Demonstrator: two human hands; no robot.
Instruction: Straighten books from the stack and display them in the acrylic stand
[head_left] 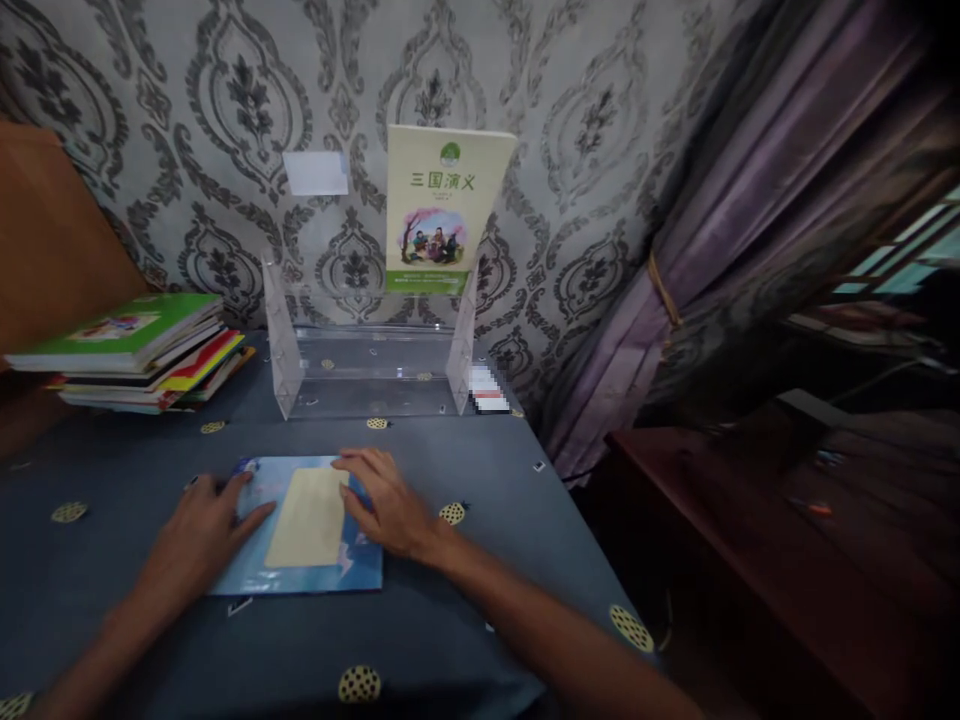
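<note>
A blue book (364, 575) with a plain cream panel (307, 520) on its cover lies flat on the table in front of me. My left hand (202, 525) rests at its left edge, thumb and fingers apart, with the fingertips touching the cover. On the other side, my right hand (390, 505) lies over the upper right part, its fingers bent and the thumb apart from them. Those fingertips touch the right side of the cream panel. Neither hand lifts the book.
Behind the book stands a clear acrylic rack (367, 395). A cream book (450, 205) with a green band is upright at its right end. Stacked books (150, 350) lie at the left. A purple curtain (720, 200) and a dark red surface (697, 500) are beyond the tablecloth's (510, 570) right edge.
</note>
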